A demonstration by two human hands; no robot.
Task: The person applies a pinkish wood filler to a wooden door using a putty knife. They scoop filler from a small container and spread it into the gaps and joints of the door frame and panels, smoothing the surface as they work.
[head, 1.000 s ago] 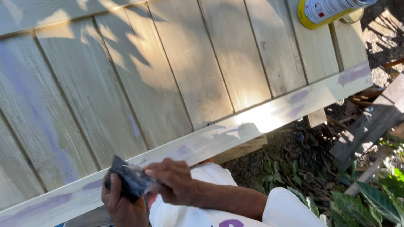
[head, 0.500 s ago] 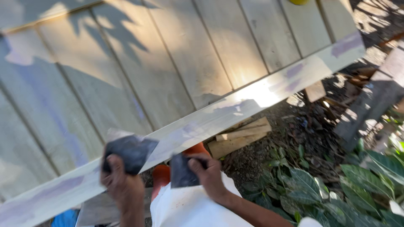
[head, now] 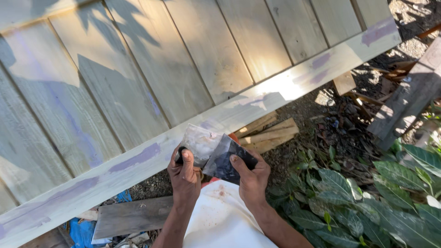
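A large wooden panel of slanted boards (head: pixel 151 78) with a pale frame rail (head: pixel 257 105) fills the upper view, with purple patches on it. Below the rail, my left hand (head: pixel 183 177) pinches a worn grey sheet of sandpaper (head: pixel 200 143). My right hand (head: pixel 250 177) holds a dark piece of sandpaper (head: pixel 227 158) that overlaps the grey one. Both hands meet just under the rail's edge, above my white shirt (head: pixel 225 220).
Wood offcuts (head: pixel 271 133) lie on the ground under the panel. A grey plank (head: pixel 131 216) and blue plastic (head: pixel 82 232) sit lower left. Weathered boards (head: pixel 409 101) lie at right, with green leafy plants (head: pixel 381 197) at lower right.
The hands, apart half a second ago with one piece each, have come together so the two sandpaper pieces overlap. The view has shifted, and the yellow-capped can at the top is out of sight.
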